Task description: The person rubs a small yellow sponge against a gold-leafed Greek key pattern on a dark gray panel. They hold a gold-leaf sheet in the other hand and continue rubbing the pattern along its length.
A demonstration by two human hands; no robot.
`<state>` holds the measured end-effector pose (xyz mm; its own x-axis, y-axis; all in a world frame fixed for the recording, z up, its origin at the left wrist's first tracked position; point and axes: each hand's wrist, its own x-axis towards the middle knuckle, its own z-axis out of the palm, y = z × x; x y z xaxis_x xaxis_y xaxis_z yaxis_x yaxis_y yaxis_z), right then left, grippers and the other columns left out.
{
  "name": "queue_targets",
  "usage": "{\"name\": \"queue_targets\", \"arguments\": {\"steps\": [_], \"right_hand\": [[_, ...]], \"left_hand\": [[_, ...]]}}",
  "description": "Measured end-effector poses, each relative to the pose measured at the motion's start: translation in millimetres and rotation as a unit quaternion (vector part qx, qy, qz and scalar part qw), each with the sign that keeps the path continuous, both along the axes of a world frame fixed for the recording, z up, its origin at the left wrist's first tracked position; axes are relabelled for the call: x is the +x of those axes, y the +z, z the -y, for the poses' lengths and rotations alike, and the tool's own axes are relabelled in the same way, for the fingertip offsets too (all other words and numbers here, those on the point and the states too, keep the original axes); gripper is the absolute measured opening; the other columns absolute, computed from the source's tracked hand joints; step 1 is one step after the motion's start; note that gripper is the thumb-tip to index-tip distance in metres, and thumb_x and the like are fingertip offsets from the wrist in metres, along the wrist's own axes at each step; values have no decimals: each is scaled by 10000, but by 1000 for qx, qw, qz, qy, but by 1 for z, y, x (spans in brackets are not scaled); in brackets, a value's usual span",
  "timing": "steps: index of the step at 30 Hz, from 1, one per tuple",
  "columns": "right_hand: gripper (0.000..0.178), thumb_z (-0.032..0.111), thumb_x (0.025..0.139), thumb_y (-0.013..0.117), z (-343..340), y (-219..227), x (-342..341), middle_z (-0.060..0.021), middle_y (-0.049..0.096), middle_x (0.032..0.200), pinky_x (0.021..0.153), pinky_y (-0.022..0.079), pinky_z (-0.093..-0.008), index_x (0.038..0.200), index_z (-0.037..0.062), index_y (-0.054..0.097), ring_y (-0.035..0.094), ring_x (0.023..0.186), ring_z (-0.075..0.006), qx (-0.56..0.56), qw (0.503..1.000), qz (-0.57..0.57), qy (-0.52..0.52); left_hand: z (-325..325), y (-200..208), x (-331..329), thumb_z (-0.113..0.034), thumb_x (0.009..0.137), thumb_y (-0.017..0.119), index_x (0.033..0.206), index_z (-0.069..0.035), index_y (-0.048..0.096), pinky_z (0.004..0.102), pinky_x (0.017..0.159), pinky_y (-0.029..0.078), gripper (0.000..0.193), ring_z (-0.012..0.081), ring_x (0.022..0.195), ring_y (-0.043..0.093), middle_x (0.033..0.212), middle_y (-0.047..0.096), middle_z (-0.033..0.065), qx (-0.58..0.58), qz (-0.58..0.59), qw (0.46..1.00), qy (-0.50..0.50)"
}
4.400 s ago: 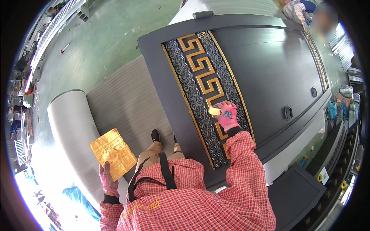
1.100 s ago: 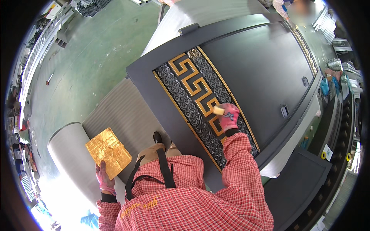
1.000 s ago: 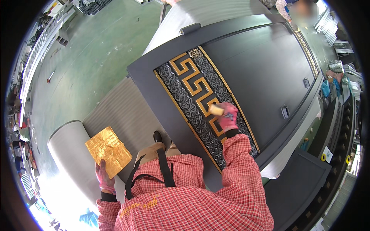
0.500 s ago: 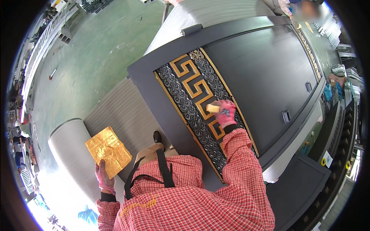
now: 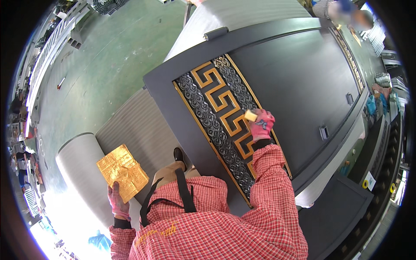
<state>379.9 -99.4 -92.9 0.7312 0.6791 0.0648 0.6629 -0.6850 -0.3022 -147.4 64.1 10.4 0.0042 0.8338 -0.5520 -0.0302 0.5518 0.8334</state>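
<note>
My right hand [image 5: 262,125], in a pink glove, grips a small pale yellow sponge block [image 5: 250,115] over the scrollwork side of an ornamental panel. That panel [image 5: 212,121] has a raised gold key pattern [image 5: 225,99] down its middle, dark silvery scrolls on both sides and gold edge strips. It is set in a large dark grey door [image 5: 288,80] lying flat in front of me. Off to the left, away from the door, my left hand [image 5: 117,201] holds a gold, crinkled, sheet-like square [image 5: 122,170] by its lower edge, fingers behind it.
A large pale roll [image 5: 77,158] stands at the left, beside a grey ribbed sheet on the floor. Another person [image 5: 342,12] is at the door's far right end. A second dark panel [image 5: 333,216] leans at lower right. Green floor [image 5: 117,65] stretches away at far left.
My right hand has moved slightly right and up with the sponge block, off the gold key pattern toward the scrollwork. My left hand stays nearly still. The far person has shifted.
</note>
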Motion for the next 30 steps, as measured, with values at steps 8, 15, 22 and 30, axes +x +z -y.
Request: {"name": "queue_targets", "arguments": {"steps": [8, 15, 22, 30], "right_hand": [[285, 137, 605, 795, 6, 2, 3, -24, 681, 931, 874, 454, -363, 875, 164, 707, 611, 942, -251, -1, 1000, -2, 14], [284, 182, 605, 796, 25, -1, -9, -13, 670, 898, 895, 428, -376, 873, 221, 713, 615, 944, -237, 70, 993, -88, 23], [352, 209, 577, 829, 26, 0, -13, -29, 681, 930, 853, 457, -376, 905, 186, 702, 624, 900, -251, 28, 1000, -8, -2], [292, 144, 596, 804, 57, -1, -2, -50, 674, 895, 798, 486, -377, 868, 124, 700, 631, 882, -278, -22, 997, -45, 58]], "left_hand": [[-2, -1, -3, -252, 911, 631, 1258, -90, 474, 357, 786, 548, 414, 199, 980, 612, 1119, 588, 42, -1, -7, 1000, 8], [2, 1, -3, -258, 895, 654, 1260, -89, 476, 368, 784, 547, 439, 202, 980, 612, 1123, 589, 43, 0, -11, 1000, 12], [2, -2, -3, -262, 893, 655, 1266, -104, 469, 363, 779, 548, 445, 200, 983, 611, 1128, 585, 43, -1, -2, 1000, -3], [1, 0, -7, -244, 897, 647, 1267, -100, 466, 346, 763, 544, 437, 195, 957, 614, 1105, 586, 41, -7, -11, 1000, 14]]}}
